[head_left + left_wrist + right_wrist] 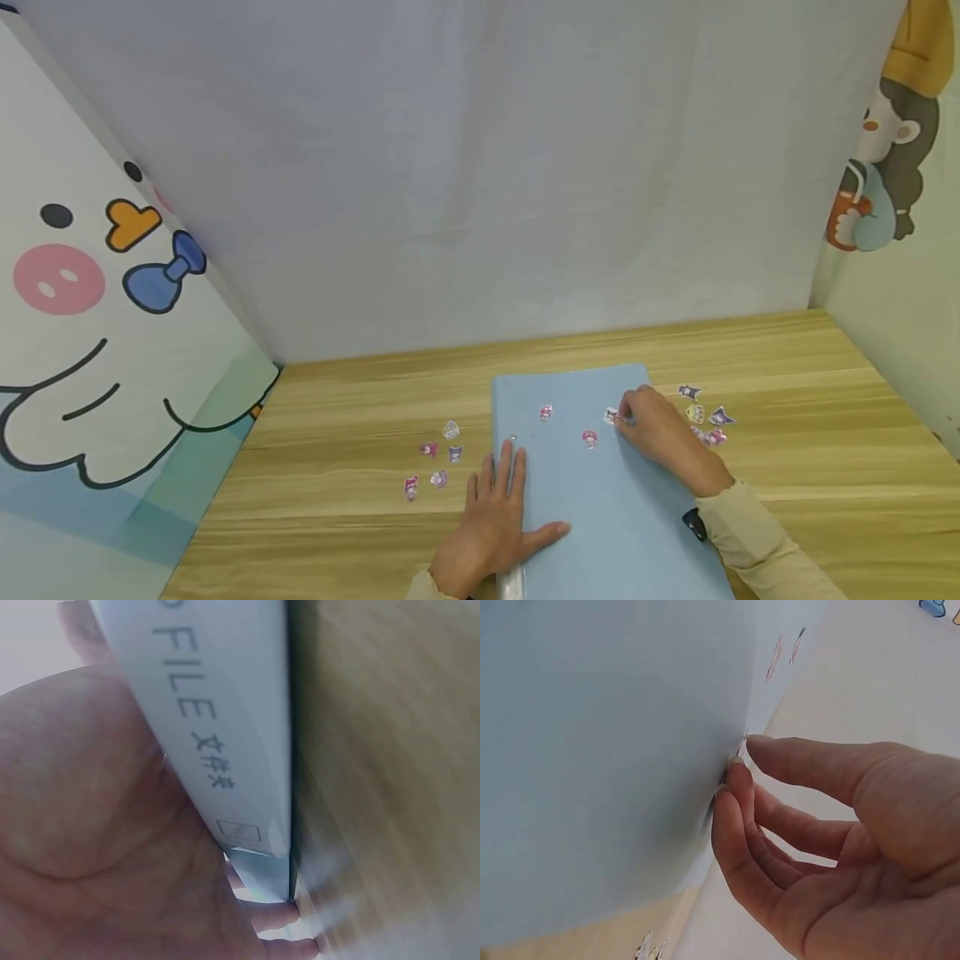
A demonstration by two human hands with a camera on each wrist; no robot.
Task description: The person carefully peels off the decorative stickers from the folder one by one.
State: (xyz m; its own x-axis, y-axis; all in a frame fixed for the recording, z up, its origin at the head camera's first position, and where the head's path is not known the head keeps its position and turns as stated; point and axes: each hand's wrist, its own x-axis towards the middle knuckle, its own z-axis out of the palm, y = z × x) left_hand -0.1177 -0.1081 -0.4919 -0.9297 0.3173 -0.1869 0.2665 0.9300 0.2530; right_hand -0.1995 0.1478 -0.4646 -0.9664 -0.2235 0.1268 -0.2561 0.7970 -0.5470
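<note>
A light blue file folder (pixel 600 517) lies on the table, its white spine (pixel 225 712) printed with "FILE" in the left wrist view. Across the folder's left edge rests my left hand (pixel 491 521), fingers straight and thumb spread over the cover. Near the upper right of the cover, my right hand (pixel 660 429) pinches a small white cartoon sticker (pixel 610 415) with its fingertips right at the surface. Fingertips hide part of that sticker. Two pink stickers, one higher (pixel 546 412) and one lower (pixel 589 439), sit on the cover to its left.
Several loose stickers (pixel 438 478) are scattered on the wooden table (pixel 315 500) left of the folder. More stickers (pixel 722 417) lie to the right, close by the right forearm. A pale curtain (pixel 487 208) hangs behind the table, with printed panels at both sides.
</note>
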